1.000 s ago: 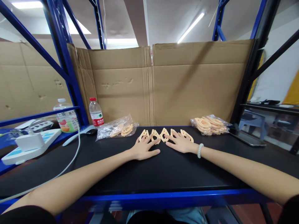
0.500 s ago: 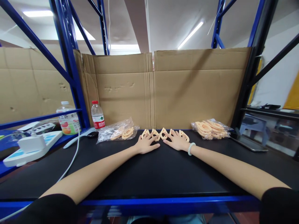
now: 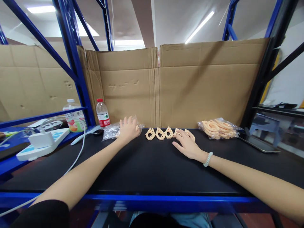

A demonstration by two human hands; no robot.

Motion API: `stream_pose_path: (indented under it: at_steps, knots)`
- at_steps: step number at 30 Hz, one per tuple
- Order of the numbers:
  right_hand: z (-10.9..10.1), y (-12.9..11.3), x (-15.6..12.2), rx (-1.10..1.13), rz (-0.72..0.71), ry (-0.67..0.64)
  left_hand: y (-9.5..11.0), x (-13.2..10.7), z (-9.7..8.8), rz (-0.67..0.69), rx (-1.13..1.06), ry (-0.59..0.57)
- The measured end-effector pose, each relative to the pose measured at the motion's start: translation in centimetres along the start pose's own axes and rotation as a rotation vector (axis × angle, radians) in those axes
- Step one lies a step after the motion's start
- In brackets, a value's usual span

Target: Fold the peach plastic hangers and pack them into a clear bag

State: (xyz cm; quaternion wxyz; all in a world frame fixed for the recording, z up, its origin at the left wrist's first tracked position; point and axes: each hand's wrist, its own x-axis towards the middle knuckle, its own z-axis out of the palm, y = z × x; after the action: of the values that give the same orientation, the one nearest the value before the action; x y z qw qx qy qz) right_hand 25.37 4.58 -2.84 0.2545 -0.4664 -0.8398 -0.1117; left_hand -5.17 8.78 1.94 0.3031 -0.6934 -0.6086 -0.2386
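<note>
Several cream-coloured, teardrop-shaped pieces with holes (image 3: 160, 134) lie in a row on the black tabletop (image 3: 142, 167). My right hand (image 3: 186, 145) rests palm down over the right end of that row, fingers spread and covering parts of the last pieces. A beaded bracelet (image 3: 208, 159) is on the right wrist. My left hand (image 3: 129, 129) is over a clear plastic bag (image 3: 110, 131) with similar pieces in it, fingers apart. The hand hides most of the bag's contents, and whether it touches the bag is unclear.
Another clear bag of cream pieces (image 3: 217, 128) lies at the right, near a dark flat device (image 3: 260, 145). At the left stand a red-capped water bottle (image 3: 103, 114), a larger bottle (image 3: 74, 117) and a power strip (image 3: 45, 148) with a white cable. Cardboard (image 3: 128, 88) walls the back.
My left hand has left the row and moved left over the plastic bag, uncovering the left pieces. My right hand stays over the row's right end. The view has shifted slightly.
</note>
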Motion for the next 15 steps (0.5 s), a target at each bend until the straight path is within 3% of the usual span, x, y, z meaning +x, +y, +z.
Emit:
stream_pose_path:
  at_steps: [5, 10, 15]
  knots:
    - [0.3, 0.6, 0.3, 0.081, 0.012, 0.027, -1.5, 0.0, 1.3, -0.064, 0.092, -0.074]
    - [0.5, 1.0, 0.5, 0.107, -0.025, 0.094, -2.6, 0.7, 1.1, -0.043, 0.076, -0.118]
    - [-0.2, 1.2, 0.9, 0.18, 0.009, 0.162, -0.3, 1.2, -1.1, 0.058, 0.02, -0.042]
